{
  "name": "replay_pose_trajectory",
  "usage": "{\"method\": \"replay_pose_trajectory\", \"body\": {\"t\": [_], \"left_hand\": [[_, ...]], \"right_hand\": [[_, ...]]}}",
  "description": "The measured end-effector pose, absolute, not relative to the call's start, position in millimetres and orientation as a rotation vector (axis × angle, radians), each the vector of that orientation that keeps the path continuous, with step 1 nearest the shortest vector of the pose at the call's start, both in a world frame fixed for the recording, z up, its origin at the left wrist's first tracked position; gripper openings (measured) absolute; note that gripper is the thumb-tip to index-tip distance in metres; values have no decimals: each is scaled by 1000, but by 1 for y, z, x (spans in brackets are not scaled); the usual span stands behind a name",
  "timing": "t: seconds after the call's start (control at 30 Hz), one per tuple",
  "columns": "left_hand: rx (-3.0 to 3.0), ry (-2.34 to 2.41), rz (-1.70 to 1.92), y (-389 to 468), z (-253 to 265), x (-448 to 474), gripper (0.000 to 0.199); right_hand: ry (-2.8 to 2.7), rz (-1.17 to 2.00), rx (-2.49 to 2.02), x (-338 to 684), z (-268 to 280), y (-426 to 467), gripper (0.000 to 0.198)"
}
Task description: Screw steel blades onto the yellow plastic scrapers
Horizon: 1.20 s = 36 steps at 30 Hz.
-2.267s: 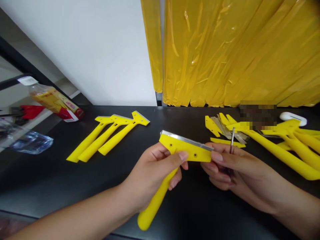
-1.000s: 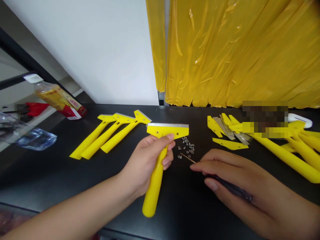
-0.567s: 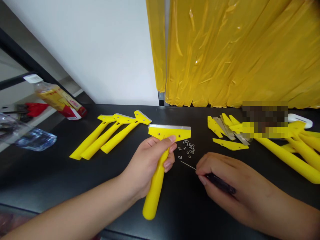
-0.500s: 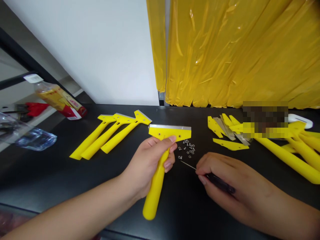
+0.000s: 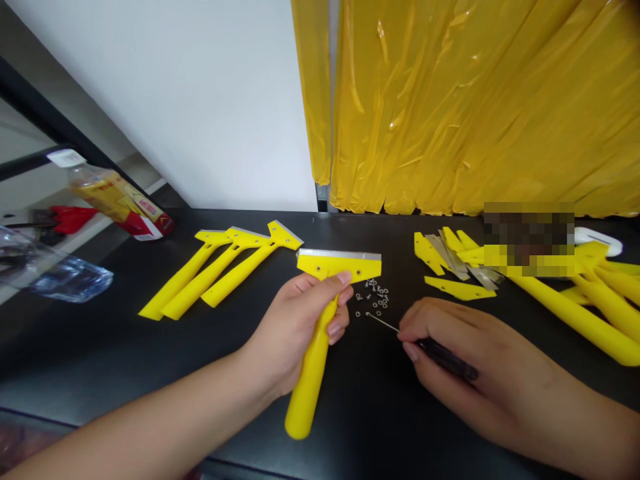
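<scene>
A yellow scraper (image 5: 309,373) with a metal blade along its head is gripped just below that head by my left hand (image 5: 295,320). Two small holes show in the yellow cover plate, my thumb lying across its lower edge. My right hand (image 5: 450,353) pinches a dark-handled screwdriver (image 5: 450,359), its thin shaft pointing left. At the screwdriver's tip is a tiny screw (image 5: 369,314); whether it clings to the tip cannot be made out. Small screws and nuts (image 5: 383,300) lie scattered on the black tabletop (image 5: 360,393) between my hands.
Several yellow scrapers (image 5: 215,267) with blades lie to the left. Loose yellow cover plates (image 5: 460,288) and metal blades (image 5: 447,257) are on the right, beside more yellow handles (image 5: 575,313). A drink bottle (image 5: 117,197) and a clear bottle (image 5: 75,277) are at the far left.
My right hand has shifted slightly right and up with the screwdriver. The screw at its tip now sits apart from the nut it was beside. My left hand holds almost still.
</scene>
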<state>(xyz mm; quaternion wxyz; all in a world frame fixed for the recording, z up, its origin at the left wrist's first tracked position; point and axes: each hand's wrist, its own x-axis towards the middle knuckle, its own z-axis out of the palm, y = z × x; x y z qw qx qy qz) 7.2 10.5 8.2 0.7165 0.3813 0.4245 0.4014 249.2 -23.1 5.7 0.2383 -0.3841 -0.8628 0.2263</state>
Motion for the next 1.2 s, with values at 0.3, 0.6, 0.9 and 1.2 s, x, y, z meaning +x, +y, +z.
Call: {"method": "replay_pose_trajectory", "body": {"t": [0.3,0.6,0.9,1.2], "left_hand": [[843,943,881,10,7,8,37],[832,955,878,11,8,9,37],[827,950,884,12,4,8,37],[767,935,787,13,0,9,35]], "right_hand": [[-2380,628,-1056,251,8,-23,13],[-2383,632,-1044,252,3,-22,13],[-2335,602,-1063,254,11,-21,12],[-2160,621,-1071,270,24,-32,20]]}}
